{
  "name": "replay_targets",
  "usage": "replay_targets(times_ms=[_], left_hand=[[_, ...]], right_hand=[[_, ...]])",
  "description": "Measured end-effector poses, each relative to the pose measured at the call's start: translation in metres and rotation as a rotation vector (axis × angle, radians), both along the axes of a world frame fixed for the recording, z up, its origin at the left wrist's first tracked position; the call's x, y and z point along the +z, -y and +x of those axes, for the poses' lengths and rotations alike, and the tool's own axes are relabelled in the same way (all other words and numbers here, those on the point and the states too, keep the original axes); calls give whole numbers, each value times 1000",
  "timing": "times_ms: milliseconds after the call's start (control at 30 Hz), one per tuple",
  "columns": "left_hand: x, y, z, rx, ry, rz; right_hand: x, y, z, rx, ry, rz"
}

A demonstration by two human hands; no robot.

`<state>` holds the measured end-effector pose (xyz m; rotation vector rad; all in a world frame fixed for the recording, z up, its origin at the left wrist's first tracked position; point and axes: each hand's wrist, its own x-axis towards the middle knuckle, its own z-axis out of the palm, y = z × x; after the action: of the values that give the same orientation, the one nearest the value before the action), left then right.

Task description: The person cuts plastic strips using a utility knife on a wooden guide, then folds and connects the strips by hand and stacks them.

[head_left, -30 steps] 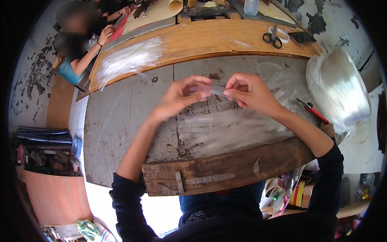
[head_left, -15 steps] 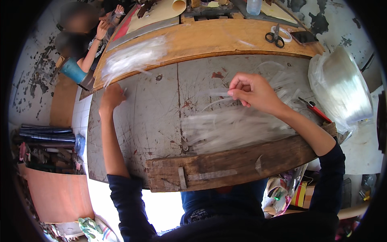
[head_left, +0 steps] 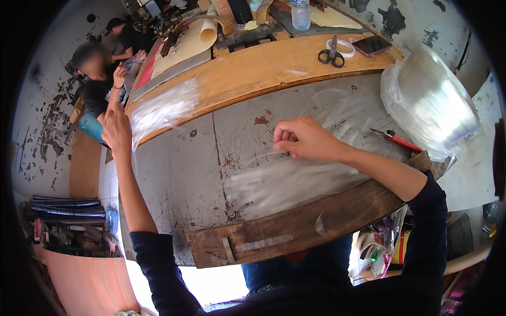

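My right hand (head_left: 308, 139) is closed in a pinch above a loose pile of clear plastic strips (head_left: 295, 181) on the grey worktable (head_left: 174, 184). What sits between its fingertips is too thin to make out; a curved strip lies just below them. At the far left, my left hand (head_left: 117, 129) is raised with its fingers curled, beside a second bundle of clear plastic strips (head_left: 168, 105) on the raised wooden board (head_left: 247, 58). Its fingertips point away from me, and I cannot see anything held there.
A worn wooden plank (head_left: 295, 226) runs along the near table edge. On the right are a red-handled cutting tool (head_left: 398, 139) and a large plastic-wrapped roll (head_left: 437, 105). Black scissors (head_left: 331, 55), a tape roll (head_left: 345, 48), a phone (head_left: 372, 45) and a bottle (head_left: 301, 16) stand or lie farther back. Two people sit far left.
My left hand has moved left and a little outward, beside the strip bundle. The clear strip that showed in my right fingers is no longer visible there. The whole view has shifted slightly.
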<state>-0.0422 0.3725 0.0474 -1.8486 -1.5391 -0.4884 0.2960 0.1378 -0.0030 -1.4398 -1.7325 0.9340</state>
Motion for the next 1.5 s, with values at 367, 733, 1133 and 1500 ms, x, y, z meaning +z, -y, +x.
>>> replay_targets(times_ms=[367, 733, 1133, 1500], left_hand=[[-28, 53, 90, -803, 523, -1190], [-42, 141, 120, -1017, 1152, -1576], [-54, 151, 128, -1024, 1286, -1542], [-63, 149, 131, -1034, 1295, -1520]], right_hand=[[7, -2, -4, 20, -307, -109], [19, 4, -9, -20, -268, 50], [10, 1, -9, 1, -205, 59], [20, 7, -17, -19, -250, -123]])
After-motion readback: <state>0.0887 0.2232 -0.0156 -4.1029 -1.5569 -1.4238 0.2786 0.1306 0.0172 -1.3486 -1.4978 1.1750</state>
